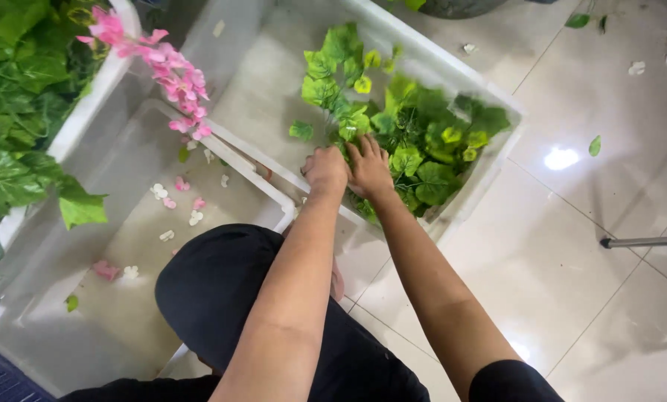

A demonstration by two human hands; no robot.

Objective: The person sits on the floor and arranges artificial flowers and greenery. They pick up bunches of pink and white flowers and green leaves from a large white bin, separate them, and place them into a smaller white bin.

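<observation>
Head view looks down on two bare forearms reaching into a white plastic bin (pixel 452 71) that sits on the tiled floor (pixel 594 246). The left hand (pixel 326 170) is curled into a loose fist at the near rim, and it seems to pinch a stem, though what sits inside the fist is hidden. The right hand (pixel 368 167) lies just beside it, fingers spread flat and pushed into the green leaf vine (pixel 415 138). That vine is heaped in the bin's near right corner, directly under and beyond both hands, with one strand trailing toward the far wall. A likely trouble: the tangled strands could snag on each other or on the rim, so a hard pull might tear leaves loose. A second white bin (pixel 125 298) to the left holds scattered pink and white petals (pixel 162 192), with a pink flower spray (pixel 166 71) leaning over it.
</observation>
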